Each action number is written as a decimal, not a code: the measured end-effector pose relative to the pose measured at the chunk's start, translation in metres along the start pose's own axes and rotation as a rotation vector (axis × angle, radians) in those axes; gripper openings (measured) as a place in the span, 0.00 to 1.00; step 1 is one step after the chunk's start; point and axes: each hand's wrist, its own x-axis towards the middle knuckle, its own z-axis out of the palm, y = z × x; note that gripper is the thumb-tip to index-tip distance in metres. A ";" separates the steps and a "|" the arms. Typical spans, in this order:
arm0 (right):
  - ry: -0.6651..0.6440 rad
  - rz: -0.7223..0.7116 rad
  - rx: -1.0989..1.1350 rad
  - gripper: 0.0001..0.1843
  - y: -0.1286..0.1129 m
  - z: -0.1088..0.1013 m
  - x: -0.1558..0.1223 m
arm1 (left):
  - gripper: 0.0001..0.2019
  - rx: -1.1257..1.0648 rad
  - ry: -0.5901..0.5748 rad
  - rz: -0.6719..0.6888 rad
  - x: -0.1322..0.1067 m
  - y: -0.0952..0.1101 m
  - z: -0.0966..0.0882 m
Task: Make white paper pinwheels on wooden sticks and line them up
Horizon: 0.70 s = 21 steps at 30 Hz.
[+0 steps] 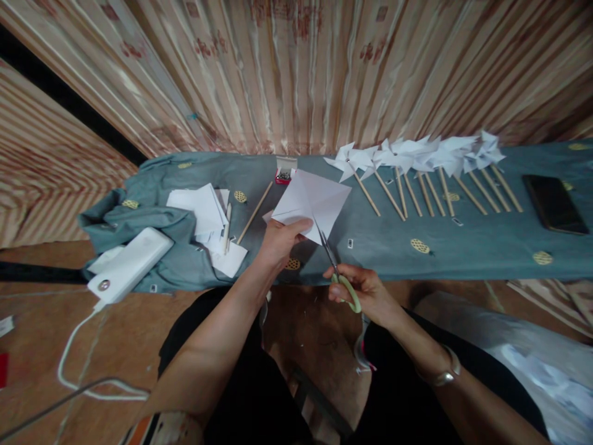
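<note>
My left hand [283, 240] pinches the near-left edge of a square white sheet of paper [319, 198], thumb on top. The sheet is held above the cloth, one corner toward me, with faint fold lines across it. In my right hand [359, 290] is a pair of scissors [328, 250] with pale green handles, fingers through the loops. Their blades meet the paper at its near corner and point toward its middle. Just behind the sheet stands a small red box [283, 175] of metal pins. A wooden stick [254, 212] lies left of the sheet.
Several white paper pinwheels [412, 154] on sticks lie in a row at the right, with a dark phone [555, 204] beyond. Left are stacked paper sheets [197, 207], a white pen [227, 228] and a white power bank [132, 266] with a cable. A pleated curtain [306, 80] hangs behind.
</note>
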 end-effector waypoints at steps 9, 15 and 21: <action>0.045 0.057 -0.041 0.20 0.002 -0.017 -0.008 | 0.21 0.020 0.011 0.039 -0.002 0.003 -0.003; 0.368 -0.059 -0.011 0.22 -0.010 -0.037 0.000 | 0.15 0.025 -0.024 0.023 -0.003 -0.007 -0.002; 0.532 -0.155 0.111 0.22 -0.026 -0.051 0.005 | 0.17 0.083 -0.077 -0.005 -0.011 -0.015 0.003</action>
